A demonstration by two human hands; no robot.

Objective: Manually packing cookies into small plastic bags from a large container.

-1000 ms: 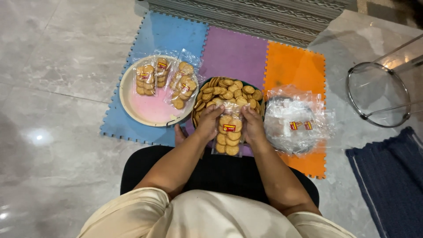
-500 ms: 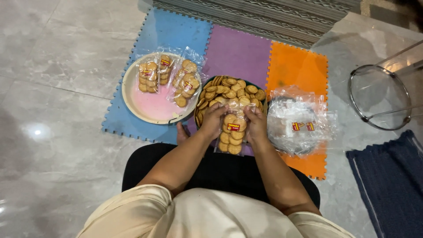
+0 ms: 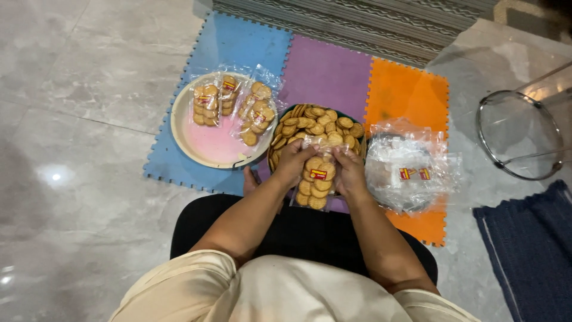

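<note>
Grey marble floor (image 3: 77, 89) under blue, purple, orange foam mats (image 3: 325, 74).

One head-worn camera looks steeply down (from close above) onto the lap and floor mats (image 3: 326, 74).

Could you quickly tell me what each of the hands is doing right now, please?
Left hand: closed on the top edge of the clear bag of biscuits.
Right hand: closed on the same bag's top, opposite side.
</note>
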